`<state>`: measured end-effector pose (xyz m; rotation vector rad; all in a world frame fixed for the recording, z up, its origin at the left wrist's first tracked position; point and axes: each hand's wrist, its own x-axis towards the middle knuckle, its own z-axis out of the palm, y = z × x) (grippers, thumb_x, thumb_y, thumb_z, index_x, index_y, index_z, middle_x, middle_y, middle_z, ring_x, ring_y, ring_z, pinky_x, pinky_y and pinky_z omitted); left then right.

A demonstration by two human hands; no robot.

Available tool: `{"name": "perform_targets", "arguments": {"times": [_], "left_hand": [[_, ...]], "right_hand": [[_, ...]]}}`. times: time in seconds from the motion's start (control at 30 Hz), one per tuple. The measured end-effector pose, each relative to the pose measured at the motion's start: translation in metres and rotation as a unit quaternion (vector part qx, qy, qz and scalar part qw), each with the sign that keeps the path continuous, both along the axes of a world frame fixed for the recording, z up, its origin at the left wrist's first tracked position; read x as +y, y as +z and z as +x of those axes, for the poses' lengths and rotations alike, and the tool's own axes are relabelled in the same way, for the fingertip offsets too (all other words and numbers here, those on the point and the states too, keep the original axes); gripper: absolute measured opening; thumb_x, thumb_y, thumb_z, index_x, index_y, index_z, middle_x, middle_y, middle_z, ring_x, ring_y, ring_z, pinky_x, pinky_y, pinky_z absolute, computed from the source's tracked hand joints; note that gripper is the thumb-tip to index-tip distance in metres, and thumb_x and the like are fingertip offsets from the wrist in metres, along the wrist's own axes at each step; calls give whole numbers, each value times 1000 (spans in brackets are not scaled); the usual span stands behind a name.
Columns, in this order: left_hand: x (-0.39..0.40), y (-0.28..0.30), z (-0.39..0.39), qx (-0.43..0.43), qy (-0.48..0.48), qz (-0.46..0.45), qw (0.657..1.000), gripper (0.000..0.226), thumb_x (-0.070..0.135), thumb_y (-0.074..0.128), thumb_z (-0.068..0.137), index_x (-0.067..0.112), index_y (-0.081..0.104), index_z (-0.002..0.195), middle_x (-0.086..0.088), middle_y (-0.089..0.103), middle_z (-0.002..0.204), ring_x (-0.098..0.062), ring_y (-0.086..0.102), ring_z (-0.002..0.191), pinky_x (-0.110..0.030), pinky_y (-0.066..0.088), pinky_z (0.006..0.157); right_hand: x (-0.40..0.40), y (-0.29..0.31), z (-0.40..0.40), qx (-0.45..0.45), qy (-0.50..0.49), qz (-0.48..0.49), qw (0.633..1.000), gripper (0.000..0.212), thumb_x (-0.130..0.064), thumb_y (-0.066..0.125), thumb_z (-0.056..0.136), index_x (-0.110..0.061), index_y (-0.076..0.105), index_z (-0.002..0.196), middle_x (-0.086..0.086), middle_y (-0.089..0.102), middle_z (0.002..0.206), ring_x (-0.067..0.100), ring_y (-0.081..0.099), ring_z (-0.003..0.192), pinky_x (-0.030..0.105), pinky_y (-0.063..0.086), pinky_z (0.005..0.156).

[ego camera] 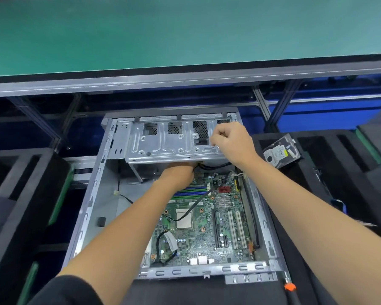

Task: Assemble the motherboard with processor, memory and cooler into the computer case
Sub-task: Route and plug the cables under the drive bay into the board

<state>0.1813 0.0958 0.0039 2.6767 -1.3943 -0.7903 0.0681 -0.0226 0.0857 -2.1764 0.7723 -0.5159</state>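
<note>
motherboard (204, 225) lies flat inside computer case (90, 194), bare processor (183, 220) mid-board. board stiff, fragile; take by edges. left hand (178, 172) reaches under drive cage (163, 139), fingers hidden, cannot tell. right hand (231, 139) fisted at cage edge; grip unclear.

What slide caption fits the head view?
Left hand reaches under drive cage; right hand grips it above seated motherboard.
</note>
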Motion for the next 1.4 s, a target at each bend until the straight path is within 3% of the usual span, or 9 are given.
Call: {"name": "perform_targets", "arguments": {"times": [0.2, 0.33, 0.43, 0.6, 0.8, 1.03, 1.13, 1.3, 1.4], "left_hand": [[-25, -17, 1, 40, 96, -7, 995, 37, 30, 30, 103, 10, 58, 117, -11, 63, 118, -26, 58, 102, -32, 42, 80], [-26, -18, 3, 157, 170, -103, 967, 50, 44, 45, 98, 17, 43, 139, -7, 44, 145, -26, 43, 130, -38, 34, 109], [-27, -18, 2, 207, 217, -155, 941, 60, 50, 56, 89, 21, 42, 140, -4, 43, 145, -25, 41, 131, -40, 34, 110], [-27, -21, 1, 315, 281, -240, 874, 45, 43, 58, 90, 22, 51, 129, 0, 52, 135, -20, 49, 118, -36, 41, 102], [-27, -20, 0, 307, 276, -232, 881, 32, 38, 57, 90, 25, 54, 119, 1, 54, 130, -17, 50, 108, -29, 38, 89], [-26, -15, 0, 252, 239, -178, 921, 36, 38, 49, 95, 25, 50, 129, 2, 52, 132, -20, 48, 110, -27, 35, 88], [-30, -12, -3, 208, 158, -112, 959, 25, 42, 45, 95, 24, 54, 110, -3, 60, 109, -20, 52, 94, -31, 40, 83], [-35, -9, -11, 208, 164, -69, 962, 34, 52, 59, 84, 19, 53, 79, -4, 54, 76, -19, 49, 70, -33, 43, 64], [-33, -5, -10, 305, 176, -66, 934, 35, 43, 58, 90, 20, 56, 116, -5, 57, 117, -19, 51, 102, -29, 39, 83]], "right_hand": [[1, 0, 0, 6, -2, 2, 1000, 17, -17, 60, 80, -6, 62, 67, -9, 45, 48, 12, 43, 55, 29, 35, 60], [1, 0, 1, 5, -1, 2, 1000, 17, -16, 61, 79, -4, 62, 67, -7, 47, 51, 14, 44, 56, 28, 35, 60], [1, 0, 2, 6, -2, 0, 1000, 18, -17, 61, 79, -4, 61, 67, -8, 46, 49, 13, 43, 55, 29, 36, 60], [1, 0, 2, 7, -6, 1, 1000, 18, -17, 61, 79, -5, 62, 66, -9, 45, 48, 12, 42, 53, 28, 36, 59], [1, -1, 2, 5, -7, 0, 1000, 17, -16, 61, 78, -5, 61, 65, -10, 47, 49, 12, 44, 56, 29, 37, 60], [1, 0, 2, 1, -7, -2, 1000, 17, -15, 60, 78, -5, 60, 65, -9, 46, 50, 12, 43, 56, 29, 37, 61], [1, 0, 2, -2, -3, -2, 1000, 17, -15, 60, 78, -5, 61, 64, -9, 47, 51, 13, 44, 57, 30, 39, 62], [1, -1, 2, -6, 1, 0, 1000, 18, -16, 60, 78, -5, 60, 64, -9, 46, 50, 13, 43, 56, 30, 39, 63], [1, -1, 1, -13, 2, 11, 1000, 18, -18, 58, 75, -4, 59, 63, -9, 46, 50, 13, 43, 57, 31, 39, 63]]}}
